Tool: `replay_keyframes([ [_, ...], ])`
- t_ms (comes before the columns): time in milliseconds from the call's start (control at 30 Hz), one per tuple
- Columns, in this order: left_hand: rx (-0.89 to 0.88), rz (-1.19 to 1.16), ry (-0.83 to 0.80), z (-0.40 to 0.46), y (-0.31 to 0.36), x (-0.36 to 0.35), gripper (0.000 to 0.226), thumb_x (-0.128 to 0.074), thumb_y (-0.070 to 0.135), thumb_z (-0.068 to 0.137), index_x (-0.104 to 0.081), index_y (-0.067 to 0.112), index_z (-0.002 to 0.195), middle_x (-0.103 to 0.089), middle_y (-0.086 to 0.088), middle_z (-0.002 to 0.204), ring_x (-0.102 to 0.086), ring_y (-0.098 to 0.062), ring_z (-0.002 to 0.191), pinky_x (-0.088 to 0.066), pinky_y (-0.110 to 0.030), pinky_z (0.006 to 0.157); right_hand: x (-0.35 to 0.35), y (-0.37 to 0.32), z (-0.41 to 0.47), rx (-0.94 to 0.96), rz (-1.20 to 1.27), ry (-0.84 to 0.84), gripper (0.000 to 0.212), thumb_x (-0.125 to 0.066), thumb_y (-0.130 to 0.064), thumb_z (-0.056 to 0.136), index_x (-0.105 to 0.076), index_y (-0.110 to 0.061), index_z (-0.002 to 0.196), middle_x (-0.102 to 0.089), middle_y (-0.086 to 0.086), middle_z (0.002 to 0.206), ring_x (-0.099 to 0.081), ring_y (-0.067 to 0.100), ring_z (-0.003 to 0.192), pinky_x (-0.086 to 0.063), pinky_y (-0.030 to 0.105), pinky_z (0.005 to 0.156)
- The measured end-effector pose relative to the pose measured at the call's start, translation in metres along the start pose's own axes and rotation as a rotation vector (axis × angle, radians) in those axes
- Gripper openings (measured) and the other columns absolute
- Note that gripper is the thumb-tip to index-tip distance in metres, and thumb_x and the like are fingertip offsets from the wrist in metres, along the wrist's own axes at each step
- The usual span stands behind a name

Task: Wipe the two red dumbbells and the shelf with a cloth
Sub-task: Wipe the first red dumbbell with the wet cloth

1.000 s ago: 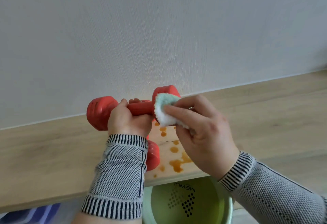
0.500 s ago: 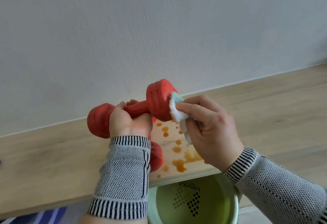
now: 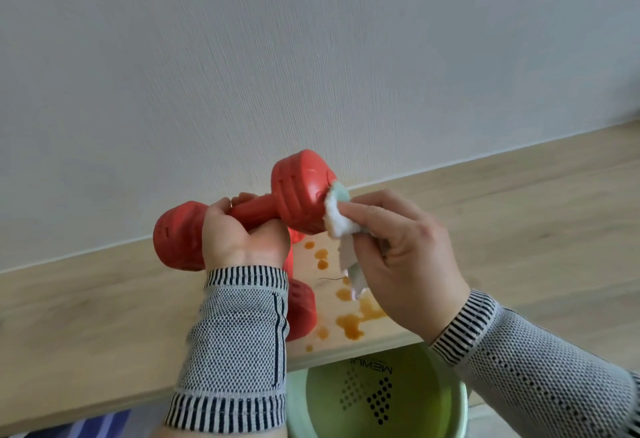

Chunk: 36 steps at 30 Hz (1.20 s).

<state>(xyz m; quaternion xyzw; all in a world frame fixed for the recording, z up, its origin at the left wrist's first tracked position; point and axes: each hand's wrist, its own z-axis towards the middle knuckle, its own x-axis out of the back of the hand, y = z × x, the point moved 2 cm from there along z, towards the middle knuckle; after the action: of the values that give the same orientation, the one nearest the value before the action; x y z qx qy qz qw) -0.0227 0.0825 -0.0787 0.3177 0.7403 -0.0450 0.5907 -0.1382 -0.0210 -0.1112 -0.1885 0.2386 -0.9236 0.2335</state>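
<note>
My left hand (image 3: 239,233) grips the handle of a red dumbbell (image 3: 298,192) and holds it tilted above the wooden shelf (image 3: 86,316), its right head raised. My right hand (image 3: 405,257) pinches a white and pale green cloth (image 3: 337,218) and presses it against the end face of that raised head. A second red dumbbell (image 3: 301,309) lies on the shelf below, mostly hidden behind my left wrist and sleeve. Several orange-brown liquid spots (image 3: 349,323) mark the shelf near its front edge.
A plain pale wall (image 3: 311,57) rises directly behind the shelf. Below the shelf's front edge stands a green bucket (image 3: 408,399) with a black dotted logo. Striped blue fabric (image 3: 97,423) shows at the bottom left. The shelf runs on to the right.
The left hand has tilted the dumbbell so its right head rose. The cloth has moved from the inner side of that head to its outer end face.
</note>
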Motion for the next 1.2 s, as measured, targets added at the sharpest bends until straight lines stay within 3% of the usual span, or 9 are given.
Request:
replay_keyframes([
  [133, -0.030, 0.045, 0.011, -0.003, -0.002, 0.000, 0.050, -0.029, 0.026, 0.102, -0.039, 0.012, 0.056, -0.038, -0.005, 0.028, -0.040, -0.015, 0.019, -0.041, -0.017, 0.032, 0.001, 0.002, 0.003, 0.022, 0.004, 0.001, 0.031, -0.046, -0.008, 0.082, -0.073, -0.007, 0.097, -0.067, 0.001, 0.092, -0.056, 0.000, 0.078, -0.044, 0.007, 0.069],
  [367, -0.071, -0.213, 0.138, 0.006, 0.002, 0.002, 0.031, -0.051, 0.014, 0.088, -0.042, 0.016, 0.058, -0.046, 0.006, 0.052, -0.048, -0.014, 0.034, -0.049, -0.023, 0.069, 0.000, -0.008, 0.002, 0.075, 0.002, 0.002, 0.029, -0.048, -0.005, 0.083, -0.072, -0.007, 0.100, -0.067, 0.003, 0.092, -0.060, 0.006, 0.080, -0.047, 0.012, 0.070],
  [533, -0.099, -0.182, 0.139, 0.001, 0.001, 0.002, 0.034, -0.047, 0.014, 0.089, -0.039, 0.014, 0.057, -0.043, 0.003, 0.045, -0.044, -0.015, 0.026, -0.053, -0.030, 0.049, 0.003, 0.009, 0.002, 0.041, -0.062, -0.068, 0.029, -0.048, -0.009, 0.083, -0.074, -0.009, 0.096, -0.068, -0.001, 0.093, -0.060, 0.005, 0.080, -0.047, 0.009, 0.070],
  [700, -0.125, -0.078, 0.175, 0.001, 0.006, 0.004, 0.057, -0.051, 0.025, 0.092, -0.037, 0.013, 0.038, -0.041, 0.005, 0.042, -0.047, -0.013, 0.037, -0.053, -0.029, 0.067, 0.014, 0.012, 0.011, 0.000, -0.056, 0.010, 0.028, -0.048, -0.008, 0.083, -0.073, -0.010, 0.097, -0.066, -0.001, 0.095, -0.059, 0.003, 0.082, -0.047, 0.010, 0.070],
  [767, -0.096, -0.086, 0.156, 0.003, 0.004, 0.007, 0.055, -0.054, 0.031, 0.092, -0.038, 0.016, 0.041, -0.042, 0.009, 0.045, -0.051, -0.009, 0.041, -0.054, -0.029, 0.071, 0.015, -0.003, 0.014, 0.078, -0.048, 0.043, 0.026, -0.050, -0.005, 0.083, -0.072, -0.008, 0.097, -0.066, 0.002, 0.097, -0.060, 0.007, 0.085, -0.050, 0.017, 0.072],
  [833, -0.067, -0.087, 0.122, 0.006, 0.001, 0.011, 0.050, -0.055, 0.035, 0.092, -0.039, 0.019, 0.048, -0.044, 0.012, 0.052, -0.056, -0.006, 0.056, -0.049, -0.035, 0.090, 0.011, -0.017, 0.011, 0.184, -0.056, -0.006, 0.025, -0.052, -0.002, 0.084, -0.072, -0.007, 0.098, -0.066, 0.004, 0.099, -0.063, 0.018, 0.088, -0.051, 0.024, 0.076],
  [900, -0.048, -0.091, 0.102, 0.008, -0.002, 0.014, 0.044, -0.055, 0.036, 0.093, -0.039, 0.021, 0.055, -0.044, 0.012, 0.048, -0.055, -0.007, 0.049, -0.043, -0.037, 0.100, 0.007, -0.016, 0.008, 0.223, -0.081, -0.044, 0.025, -0.051, -0.001, 0.084, -0.072, -0.007, 0.096, -0.067, 0.004, 0.100, -0.063, 0.021, 0.089, -0.050, 0.024, 0.079],
  [1067, -0.080, -0.079, 0.086, 0.006, -0.004, 0.012, 0.039, -0.053, 0.030, 0.094, -0.040, 0.021, 0.059, -0.042, 0.012, 0.047, -0.046, -0.004, 0.041, -0.047, -0.023, 0.091, 0.015, 0.007, 0.013, 0.050, -0.042, -0.032, 0.028, -0.047, -0.005, 0.084, -0.071, -0.009, 0.097, -0.067, -0.001, 0.099, -0.064, 0.012, 0.089, -0.053, 0.030, 0.073],
  [1200, -0.089, -0.097, 0.013, 0.008, -0.001, 0.012, 0.035, -0.050, 0.025, 0.093, -0.040, 0.020, 0.060, -0.042, 0.011, 0.048, -0.045, -0.001, 0.043, -0.045, -0.019, 0.076, 0.012, -0.011, 0.013, 0.189, -0.061, -0.086, 0.027, -0.048, 0.003, 0.082, -0.071, -0.006, 0.093, -0.065, 0.004, 0.097, -0.062, 0.022, 0.089, -0.051, 0.028, 0.075],
])
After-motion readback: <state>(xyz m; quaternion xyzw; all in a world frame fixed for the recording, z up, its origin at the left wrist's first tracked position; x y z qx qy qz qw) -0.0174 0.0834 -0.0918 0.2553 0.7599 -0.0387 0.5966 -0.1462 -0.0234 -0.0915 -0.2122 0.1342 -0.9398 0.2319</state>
